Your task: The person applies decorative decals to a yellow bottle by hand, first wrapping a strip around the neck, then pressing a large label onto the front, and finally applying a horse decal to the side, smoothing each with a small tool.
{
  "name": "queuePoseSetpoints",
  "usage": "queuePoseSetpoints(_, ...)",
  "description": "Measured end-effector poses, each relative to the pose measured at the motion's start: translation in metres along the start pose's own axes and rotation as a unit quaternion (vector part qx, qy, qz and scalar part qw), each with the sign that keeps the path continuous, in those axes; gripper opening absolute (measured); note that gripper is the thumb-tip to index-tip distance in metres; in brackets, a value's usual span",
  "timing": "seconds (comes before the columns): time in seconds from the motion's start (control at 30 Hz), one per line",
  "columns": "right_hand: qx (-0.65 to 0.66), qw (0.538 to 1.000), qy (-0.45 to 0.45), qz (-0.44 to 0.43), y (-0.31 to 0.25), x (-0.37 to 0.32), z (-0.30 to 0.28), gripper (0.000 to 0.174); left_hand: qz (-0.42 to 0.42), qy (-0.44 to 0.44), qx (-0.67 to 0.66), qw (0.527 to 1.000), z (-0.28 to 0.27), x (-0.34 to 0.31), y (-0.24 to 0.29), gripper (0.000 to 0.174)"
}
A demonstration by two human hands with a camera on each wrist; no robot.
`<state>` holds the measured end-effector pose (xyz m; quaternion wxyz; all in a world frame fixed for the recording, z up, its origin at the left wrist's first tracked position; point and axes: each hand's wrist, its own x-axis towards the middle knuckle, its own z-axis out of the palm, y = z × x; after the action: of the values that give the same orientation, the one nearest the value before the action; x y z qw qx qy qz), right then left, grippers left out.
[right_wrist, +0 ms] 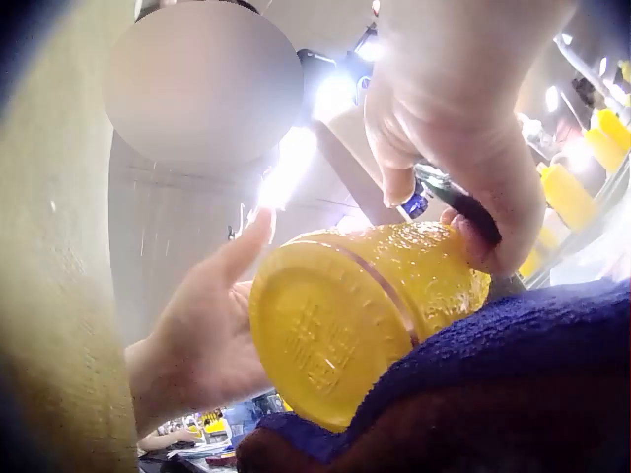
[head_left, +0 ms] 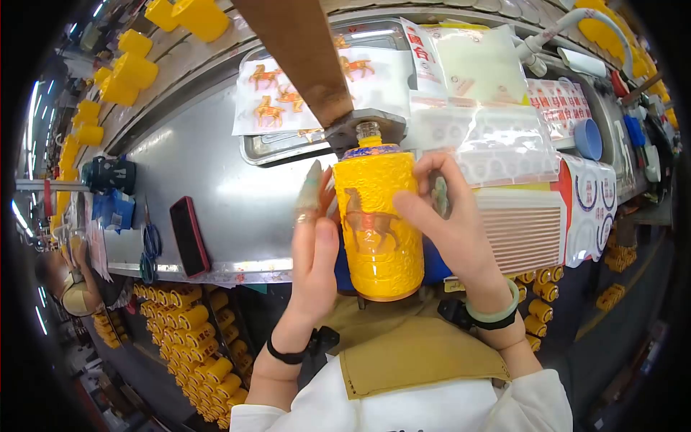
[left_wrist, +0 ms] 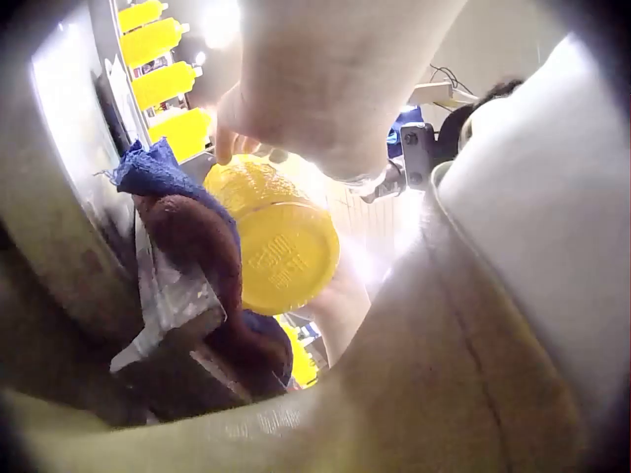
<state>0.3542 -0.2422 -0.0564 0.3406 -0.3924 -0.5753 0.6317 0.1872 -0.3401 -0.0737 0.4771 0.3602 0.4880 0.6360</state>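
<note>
A yellow embossed bottle (head_left: 378, 266) with a horse decal (head_left: 371, 223) on its front lies over a blue cloth pad (right_wrist: 532, 325). Its clear glass neck (head_left: 369, 132) meets a dark metal block (head_left: 363, 124) at the end of a wooden bar. My left hand (head_left: 314, 252) is along the bottle's left side, fingers mostly straight. On the other side my right hand (head_left: 457, 230) has its thumb at the bottle's front. Its curled fingers pinch a small green piece (head_left: 440, 194), which shows dark-edged near the bottle in the right wrist view; its kind cannot be made out.
Behind the bottle a metal tray (head_left: 270, 153) bears a sheet of horse decals (head_left: 270, 111). Plastic-wrapped packs (head_left: 489, 144) and striped sheets (head_left: 522, 234) lie right. A phone (head_left: 189, 236) and blue-handled scissors (head_left: 150, 248) lie left. Yellow bottles (head_left: 191, 338) stand in rows below.
</note>
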Motion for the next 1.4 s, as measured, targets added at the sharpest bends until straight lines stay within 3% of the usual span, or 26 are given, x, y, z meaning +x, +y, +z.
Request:
queuePoseSetpoints(0.03, 0.006, 1.0, 0.001, 0.0, -0.001, 0.0, 0.002, 0.046, -0.082, -0.004, -0.116, 0.99, 0.002, 0.006, 0.005, 0.055)
queuePoseSetpoints(0.13, 0.014, 1.0, 0.003, -0.014, 0.001, 0.001, 0.004, 0.05, -0.152, 0.009, -0.123, 0.981, 0.013, 0.009, 0.018, 0.055)
queuePoseSetpoints(0.4, 0.018, 1.0, 0.002, -0.016, 0.005, 0.001, 0.006, 0.053, -0.133, 0.047, -0.13, 0.981, 0.021, 0.008, 0.015, 0.054)
queuePoseSetpoints(0.67, 0.017, 1.0, 0.006, -0.005, 0.005, 0.001, 0.006, 0.053, -0.125, 0.039, -0.129, 0.983, 0.023, 0.008, 0.017, 0.049)
queuePoseSetpoints(1.4, 0.002, 1.0, -0.015, -0.005, -0.005, 0.001, 0.005, 0.05, -0.114, 0.043, -0.149, 0.981, 0.023, 0.008, 0.014, 0.054)
